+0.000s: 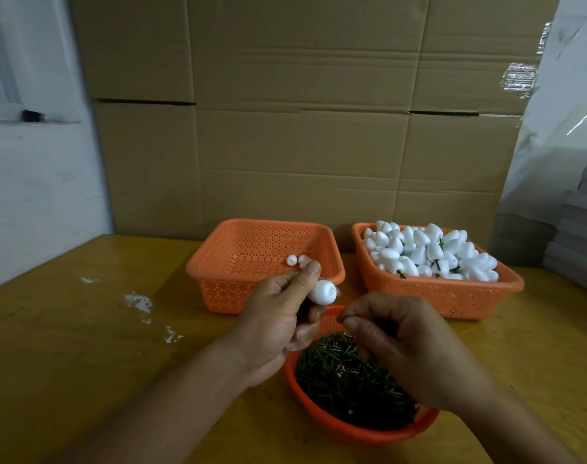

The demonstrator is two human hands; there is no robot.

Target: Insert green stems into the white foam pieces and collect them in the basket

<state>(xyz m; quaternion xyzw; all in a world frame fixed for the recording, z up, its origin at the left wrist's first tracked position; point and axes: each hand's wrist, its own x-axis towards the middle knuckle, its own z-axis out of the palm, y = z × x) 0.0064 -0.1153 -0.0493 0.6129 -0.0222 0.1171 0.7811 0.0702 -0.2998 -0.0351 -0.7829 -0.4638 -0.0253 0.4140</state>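
My left hand (278, 323) grips a white foam piece (325, 292) between thumb and fingers, its flat end turned to the right. My right hand (399, 343) hovers just right of it with thumb and forefinger pinched together; whatever they pinch is too small to make out. Below both hands a round orange bowl (352, 433) is full of green stems (345, 373). Behind, the left orange basket (225, 262) holds two foam pieces (297, 260). The right orange basket (452, 296) is heaped with white foam pieces (429, 251), some showing green stems.
The baskets and bowl stand on a yellow-brown table (84, 346). White foam crumbs (139, 303) lie on the table's left part. Stacked cardboard boxes (302, 112) form a wall behind the baskets. A grey stack (576, 236) rises at the far right.
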